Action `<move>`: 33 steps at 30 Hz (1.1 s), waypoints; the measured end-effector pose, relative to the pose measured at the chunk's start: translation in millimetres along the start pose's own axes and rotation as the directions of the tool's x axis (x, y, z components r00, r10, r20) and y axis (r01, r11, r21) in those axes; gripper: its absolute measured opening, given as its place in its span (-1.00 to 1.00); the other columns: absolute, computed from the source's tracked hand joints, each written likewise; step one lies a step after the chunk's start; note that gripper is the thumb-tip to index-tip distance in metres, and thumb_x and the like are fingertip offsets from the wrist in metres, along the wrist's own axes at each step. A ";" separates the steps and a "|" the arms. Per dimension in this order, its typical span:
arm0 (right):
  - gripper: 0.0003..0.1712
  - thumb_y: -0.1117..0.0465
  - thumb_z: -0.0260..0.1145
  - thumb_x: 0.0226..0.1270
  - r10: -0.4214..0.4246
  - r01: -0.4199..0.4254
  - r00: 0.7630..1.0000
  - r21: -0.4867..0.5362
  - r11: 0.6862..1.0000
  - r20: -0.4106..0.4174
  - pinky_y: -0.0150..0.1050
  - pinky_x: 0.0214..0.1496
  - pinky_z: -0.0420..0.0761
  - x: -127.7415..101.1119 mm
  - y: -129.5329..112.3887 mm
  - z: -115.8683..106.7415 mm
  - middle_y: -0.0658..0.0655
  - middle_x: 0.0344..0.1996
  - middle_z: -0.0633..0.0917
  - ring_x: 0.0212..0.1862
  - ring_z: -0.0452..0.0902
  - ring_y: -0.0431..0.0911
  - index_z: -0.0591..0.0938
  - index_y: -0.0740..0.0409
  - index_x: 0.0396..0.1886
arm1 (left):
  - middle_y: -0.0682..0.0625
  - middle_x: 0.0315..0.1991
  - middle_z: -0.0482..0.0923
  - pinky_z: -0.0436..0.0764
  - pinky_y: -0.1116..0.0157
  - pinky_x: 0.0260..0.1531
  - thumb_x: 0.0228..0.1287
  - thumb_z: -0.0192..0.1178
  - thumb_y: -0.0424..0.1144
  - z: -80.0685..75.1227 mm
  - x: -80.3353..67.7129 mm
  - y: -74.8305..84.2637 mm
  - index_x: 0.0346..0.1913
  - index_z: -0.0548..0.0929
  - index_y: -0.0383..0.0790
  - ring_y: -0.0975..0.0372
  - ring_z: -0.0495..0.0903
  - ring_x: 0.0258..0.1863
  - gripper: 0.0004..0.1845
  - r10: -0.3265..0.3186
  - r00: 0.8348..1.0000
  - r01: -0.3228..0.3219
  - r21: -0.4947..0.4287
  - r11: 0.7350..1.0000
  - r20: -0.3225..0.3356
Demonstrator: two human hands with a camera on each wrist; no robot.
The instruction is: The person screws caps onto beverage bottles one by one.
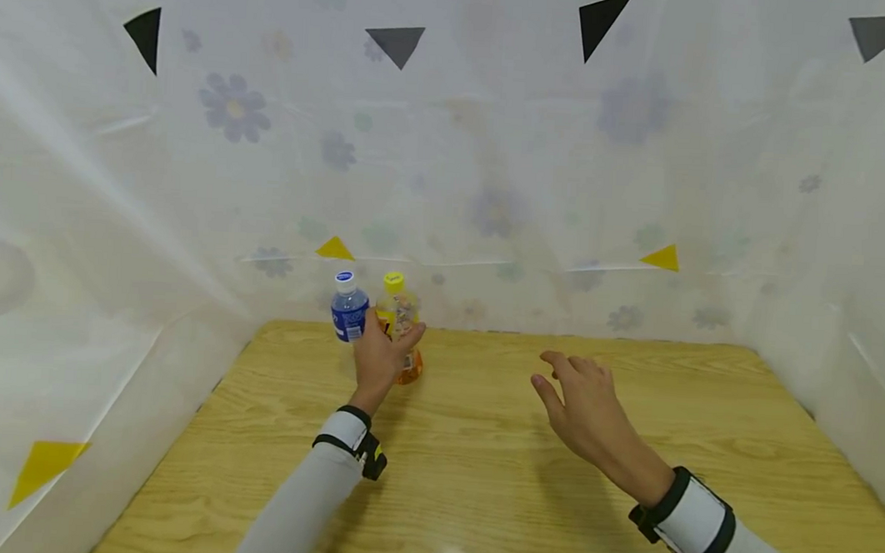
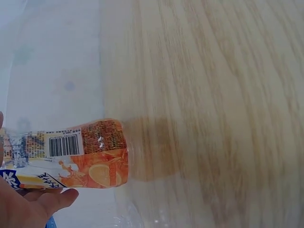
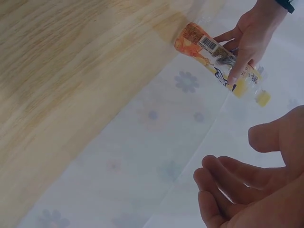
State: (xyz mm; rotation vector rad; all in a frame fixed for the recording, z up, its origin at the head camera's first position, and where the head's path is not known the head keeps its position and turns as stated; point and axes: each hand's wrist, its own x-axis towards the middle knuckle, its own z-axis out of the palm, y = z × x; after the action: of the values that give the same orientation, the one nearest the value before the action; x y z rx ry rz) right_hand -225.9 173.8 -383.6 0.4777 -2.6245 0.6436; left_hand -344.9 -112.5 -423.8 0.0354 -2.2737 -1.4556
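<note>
My left hand (image 1: pixel 380 358) grips an upright clear plastic drink bottle (image 1: pixel 405 306) with a yellow cap, thumb on one side and fingers on the other. In the left wrist view its orange label (image 2: pixel 102 156) shows a barcode and fruit slices, its base close to the tabletop. Just left of it stands a second bottle (image 1: pixel 349 312) with a white-and-blue cap and a blue label, partly hidden by my left hand. Over the table's right half, my right hand (image 1: pixel 586 409) hovers with nothing in it; its fingers are loosely bent, the thumb apart (image 3: pixel 266 137).
The wooden table (image 1: pixel 477 479) reaches back to a whitish plastic sheet (image 1: pixel 493 162) printed with flowers and triangles. More of this sheeting rises along both sides. Both bottles are near the table's back edge, left of the middle.
</note>
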 end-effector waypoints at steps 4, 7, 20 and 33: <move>-0.57 0.13 0.20 0.56 0.012 -0.013 1.000 0.007 1.000 0.019 0.32 0.20 0.29 -0.4 0.2 0.4 0.28 -0.05 0.69 0.04 0.54 0.21 0.54 0.26 0.28 | -0.18 0.13 0.54 0.60 0.01 0.11 0.17 0.46 0.13 0.4 -0.3 -1.5 0.35 0.31 -0.20 0.00 0.60 0.10 -0.17 -0.012 1.000 0.012 0.008 1.000 0.014; -0.57 0.13 0.20 0.56 0.013 -0.013 1.000 0.009 1.000 0.023 0.33 0.21 0.28 -0.6 1.0 1.3 0.28 -0.04 0.69 0.04 0.55 0.21 0.54 0.25 0.28 | -0.18 0.12 0.54 0.61 0.01 0.09 0.17 0.45 0.15 0.4 -0.3 -2.2 0.35 0.32 -0.19 0.01 0.61 0.09 -0.17 -0.019 1.000 0.018 0.019 1.000 0.024; -0.55 0.13 0.21 0.55 0.017 -0.017 0.999 -0.010 1.000 0.031 0.29 0.15 0.34 -1.8 3.9 3.5 0.29 -0.06 0.69 0.04 0.55 0.22 0.54 0.29 0.27 | -0.17 -0.02 0.65 0.67 0.06 -0.18 0.11 0.47 0.19 1.1 3.1 7.0 0.48 0.23 -0.07 0.04 0.69 -0.12 -0.03 0.030 1.000 -0.030 0.011 0.999 0.007; -0.56 0.14 0.19 0.56 0.021 -0.020 0.999 -0.013 1.000 0.045 0.29 0.11 0.36 -4.5 5.7 3.5 0.28 -0.06 0.68 0.05 0.55 0.25 0.53 0.31 0.28 | -0.26 -0.01 0.69 0.69 0.03 -0.19 0.15 0.45 0.18 -2.5 9.8 32.9 0.57 0.16 0.06 -0.06 0.69 -0.39 0.00 0.158 0.986 -0.157 0.024 0.987 -0.058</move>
State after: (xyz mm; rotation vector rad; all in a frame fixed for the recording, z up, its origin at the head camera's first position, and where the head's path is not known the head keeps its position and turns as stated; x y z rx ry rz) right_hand -225.3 177.8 -390.6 0.4676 -2.6776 0.6299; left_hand -345.9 -102.3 -390.9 -0.0923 -2.1889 -1.3339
